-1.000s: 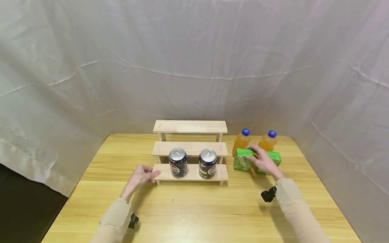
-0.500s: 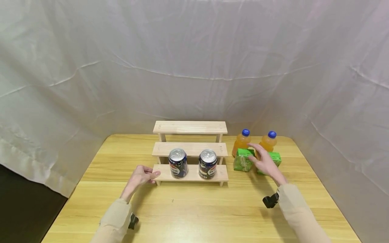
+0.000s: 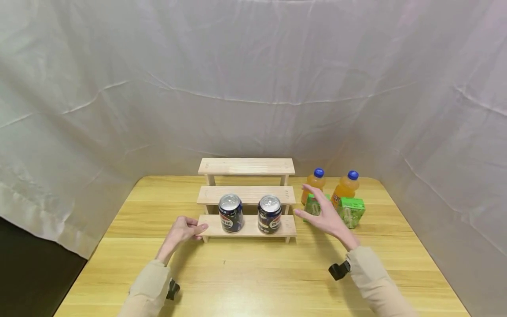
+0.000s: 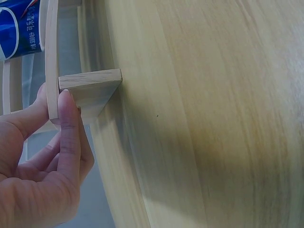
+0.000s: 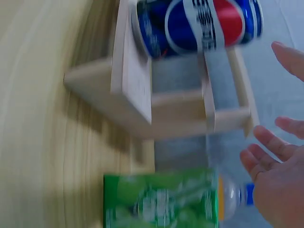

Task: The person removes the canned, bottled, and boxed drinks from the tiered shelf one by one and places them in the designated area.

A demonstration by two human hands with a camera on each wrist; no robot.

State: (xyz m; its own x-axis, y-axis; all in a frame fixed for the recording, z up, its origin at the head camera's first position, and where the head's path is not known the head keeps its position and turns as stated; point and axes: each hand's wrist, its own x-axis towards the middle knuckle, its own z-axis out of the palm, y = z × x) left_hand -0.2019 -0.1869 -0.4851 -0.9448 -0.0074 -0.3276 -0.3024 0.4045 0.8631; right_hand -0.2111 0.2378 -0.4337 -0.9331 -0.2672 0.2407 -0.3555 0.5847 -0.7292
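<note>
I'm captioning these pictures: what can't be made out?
Head: part of the left green rectangular drink carton, behind the right hand.
Left wrist: part of a blue metal cola can, cut off at top left.
Right wrist: the base of a blue-capped plastic orange-drink bottle, behind that carton.

Cans (image 3: pixel 269 216) on rack (image 3: pixel 246 193), lowest shelf (image 3: pixel 249 224); cartons (image 3: pixel 351 212) right of rack, bottles (image 3: pixel 346 188) behind cartons.

We see smooth, matt wood in the rack (image 3: pixel 246 193), shiny metal on the cans (image 3: pixel 270 214), glossy plastic bottles (image 3: pixel 346 188) at far right, glossy paper-like cartons (image 3: pixel 351 213), a wood-grained tabletop (image 3: pixel 253 277) with a soft sheen, and creased, satiny cloth (image 3: pixel 253 79) beyond.
</note>
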